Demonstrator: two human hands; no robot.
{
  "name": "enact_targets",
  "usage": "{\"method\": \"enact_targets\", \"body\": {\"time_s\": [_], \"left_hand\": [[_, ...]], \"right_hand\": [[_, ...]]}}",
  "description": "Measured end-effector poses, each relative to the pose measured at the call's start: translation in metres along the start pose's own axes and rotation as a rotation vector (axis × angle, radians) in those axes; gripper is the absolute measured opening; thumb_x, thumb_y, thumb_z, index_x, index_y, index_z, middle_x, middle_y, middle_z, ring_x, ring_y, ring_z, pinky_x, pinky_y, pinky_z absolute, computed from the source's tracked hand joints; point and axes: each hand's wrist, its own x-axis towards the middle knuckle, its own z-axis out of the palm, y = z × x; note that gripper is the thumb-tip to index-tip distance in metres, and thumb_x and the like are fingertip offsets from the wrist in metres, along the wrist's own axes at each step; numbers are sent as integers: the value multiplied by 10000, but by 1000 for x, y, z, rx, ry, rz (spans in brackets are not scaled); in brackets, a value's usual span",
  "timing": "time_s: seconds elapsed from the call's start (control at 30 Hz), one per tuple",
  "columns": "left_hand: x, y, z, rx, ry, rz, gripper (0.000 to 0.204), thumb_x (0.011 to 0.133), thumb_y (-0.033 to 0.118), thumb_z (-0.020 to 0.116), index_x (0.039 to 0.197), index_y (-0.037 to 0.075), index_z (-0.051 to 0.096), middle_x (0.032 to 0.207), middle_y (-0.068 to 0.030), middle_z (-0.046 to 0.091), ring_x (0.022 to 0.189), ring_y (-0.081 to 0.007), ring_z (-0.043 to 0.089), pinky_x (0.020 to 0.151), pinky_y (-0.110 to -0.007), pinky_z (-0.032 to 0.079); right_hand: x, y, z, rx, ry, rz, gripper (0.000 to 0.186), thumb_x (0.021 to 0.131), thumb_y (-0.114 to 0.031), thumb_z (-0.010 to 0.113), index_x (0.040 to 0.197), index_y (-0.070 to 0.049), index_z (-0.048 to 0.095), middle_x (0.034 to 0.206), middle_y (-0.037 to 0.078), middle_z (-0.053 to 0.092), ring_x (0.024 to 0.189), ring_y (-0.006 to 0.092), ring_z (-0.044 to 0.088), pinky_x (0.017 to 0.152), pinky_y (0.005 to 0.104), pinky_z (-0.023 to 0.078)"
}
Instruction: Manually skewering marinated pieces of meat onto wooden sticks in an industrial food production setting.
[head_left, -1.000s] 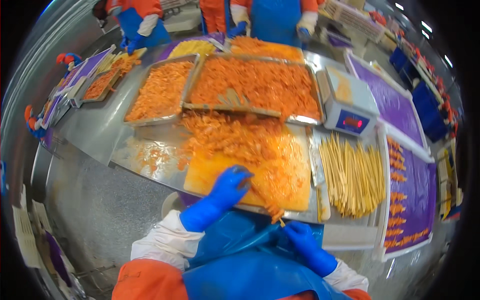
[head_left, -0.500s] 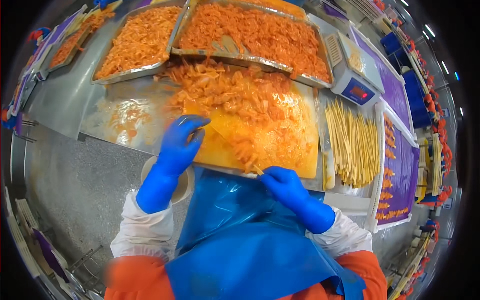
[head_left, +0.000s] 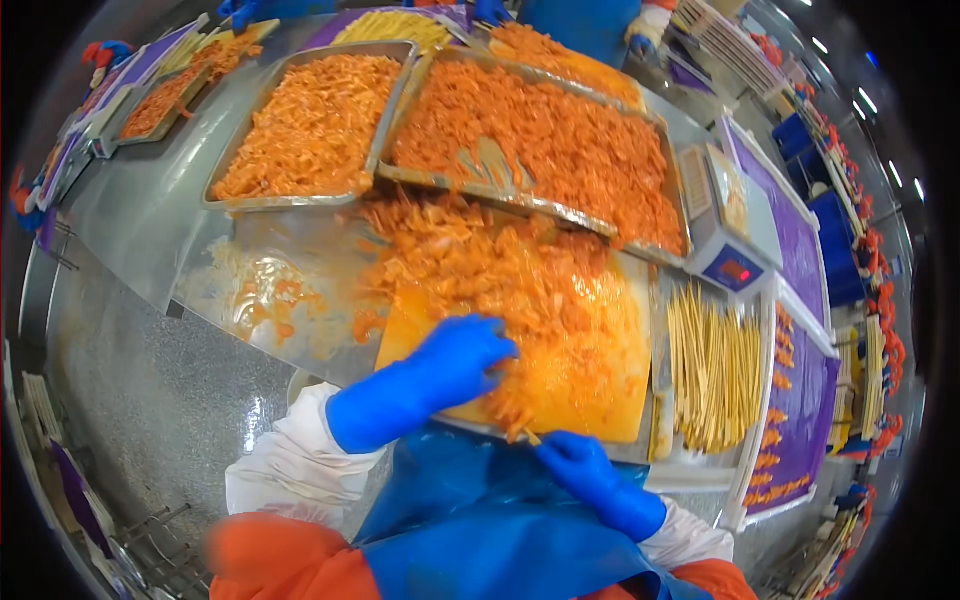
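My right hand (head_left: pixel 585 470), in a blue glove, is closed around the blunt end of a wooden skewer (head_left: pixel 532 437) at the front edge of the yellow cutting board (head_left: pixel 600 405). Orange marinated meat pieces (head_left: pixel 508 408) sit bunched beside that end; the skewer's farther part is hidden. My blue-gloved left hand (head_left: pixel 455 355) reaches across the board to the near side of the meat pile (head_left: pixel 450 255). Its fingers are curled in, and whatever they pinch is hidden.
Two metal trays of marinated meat, a smaller one (head_left: pixel 310 125) and a larger one (head_left: pixel 550 130), stand behind the board. To the right are a scale (head_left: pixel 735 240), many loose skewers (head_left: pixel 710 370) and a purple-lined tray (head_left: pixel 810 420) with filled skewers. Co-workers' gloved hands show at the far edge.
My left hand has left the skewer's far end and swung right, over the meat by the board's middle. My right hand keeps its hold on the skewer. The whole view has shifted.
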Motion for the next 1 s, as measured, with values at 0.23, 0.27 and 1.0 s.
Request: {"method": "enact_targets", "body": {"time_s": [0.23,0.27,1.0], "left_hand": [[8,-9,-6,-113,-181,297,128,727,138,670,855,144,674,884,-69,578,814,-301,577,665,-421,464],[5,-12,-11,-88,-169,288,120,729,138,671,849,143,672,888,-69,580,817,-301,577,664,-421,463],[-37,23,7,32,128,-116,189,762,34,672,950,47,666,875,-121,575,823,-286,582,692,-351,481]], "right_hand": [[-7,10,-11,55,-60,102,226,882,-220,623,973,-15,655,717,120,631,649,167,609,605,318,484],[-8,14,-12,58,-65,112,226,882,-220,623,973,-15,655,717,120,631,649,167,609,605,318,484],[-42,55,-11,318,8,32,204,882,-189,597,969,-13,652,747,118,646,632,179,610,593,318,492]]}}
